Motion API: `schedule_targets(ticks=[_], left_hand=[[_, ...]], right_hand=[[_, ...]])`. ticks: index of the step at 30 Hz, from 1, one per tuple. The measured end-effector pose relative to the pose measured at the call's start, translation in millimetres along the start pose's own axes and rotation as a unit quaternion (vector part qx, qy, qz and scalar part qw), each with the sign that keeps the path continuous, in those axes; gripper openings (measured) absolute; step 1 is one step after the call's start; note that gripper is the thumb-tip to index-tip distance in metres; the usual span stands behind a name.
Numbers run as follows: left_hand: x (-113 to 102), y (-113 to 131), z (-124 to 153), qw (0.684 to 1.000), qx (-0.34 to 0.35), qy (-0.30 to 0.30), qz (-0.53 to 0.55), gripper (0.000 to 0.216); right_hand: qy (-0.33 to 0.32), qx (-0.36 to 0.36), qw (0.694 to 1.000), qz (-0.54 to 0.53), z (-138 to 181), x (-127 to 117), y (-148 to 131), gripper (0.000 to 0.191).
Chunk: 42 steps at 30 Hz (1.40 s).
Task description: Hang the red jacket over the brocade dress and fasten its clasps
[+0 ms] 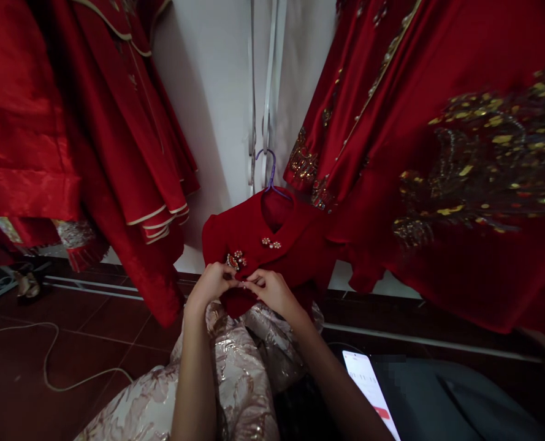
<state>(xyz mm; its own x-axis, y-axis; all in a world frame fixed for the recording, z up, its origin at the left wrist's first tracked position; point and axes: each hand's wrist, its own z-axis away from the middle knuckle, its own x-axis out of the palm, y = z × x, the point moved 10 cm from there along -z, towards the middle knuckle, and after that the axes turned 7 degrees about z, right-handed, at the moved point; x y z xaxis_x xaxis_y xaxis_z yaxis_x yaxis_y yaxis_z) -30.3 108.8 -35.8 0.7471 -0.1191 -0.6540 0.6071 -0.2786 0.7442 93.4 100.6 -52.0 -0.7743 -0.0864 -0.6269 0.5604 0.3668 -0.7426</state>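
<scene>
A red V-necked jacket (295, 245) hangs on a purple hanger (271, 174) in front of me. Small beaded ornaments (271, 243) decorate its chest, and a larger jewelled brooch (236, 260) sits just above my fingers. My left hand (213, 283) pinches the jacket's front edge between thumb and fingers. From the other side, my right hand (271, 291) grips the same spot, the fingertips of both hands nearly touching. A tiny pearl-like bead shows between them; whether it is a fastener I cannot tell. The lower part of the jacket rests near my lap.
Red gowns with sequins (497, 153) hang at right, more red garments (116, 122) at left. Shiny floral fabric (235, 373) covers my lap. A lit phone (368, 392) lies on a dark seat (456, 398) at right. A white cable (49, 355) crosses the tiled floor.
</scene>
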Motion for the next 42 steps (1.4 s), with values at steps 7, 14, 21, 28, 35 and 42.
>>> schedule_targets(ticks=[7,14,21,28,35,42], left_hand=[[-0.9,-5.9,-0.7,1.000,0.003,-0.003,-0.024,0.037],[8.9,-11.1,1.1,0.999,0.000,-0.045,-0.008,0.042],[5.2,-8.0,-0.5,0.999,0.005,-0.027,-0.020,0.039],[0.7,-5.7,1.5,0.999,-0.006,-0.023,-0.030,0.037],[-0.2,-1.6,3.4,1.000,-0.012,-0.017,-0.015,0.035],[1.1,5.6,2.9,0.999,0.028,-0.024,-0.030,0.025]], right_hand=[[0.026,0.004,1.000,-0.011,-1.7,-3.0,3.7,0.017],[0.008,0.012,0.999,-0.034,-2.9,-1.9,6.5,0.016],[-0.008,-0.002,0.999,-0.032,-1.4,-3.0,0.2,0.017],[-0.021,-0.013,0.999,-0.027,-0.8,-1.6,-2.9,0.017],[-0.036,-0.020,0.998,-0.046,-1.3,2.1,0.9,0.019],[-0.039,0.017,0.994,-0.100,-1.9,6.5,11.2,0.026]])
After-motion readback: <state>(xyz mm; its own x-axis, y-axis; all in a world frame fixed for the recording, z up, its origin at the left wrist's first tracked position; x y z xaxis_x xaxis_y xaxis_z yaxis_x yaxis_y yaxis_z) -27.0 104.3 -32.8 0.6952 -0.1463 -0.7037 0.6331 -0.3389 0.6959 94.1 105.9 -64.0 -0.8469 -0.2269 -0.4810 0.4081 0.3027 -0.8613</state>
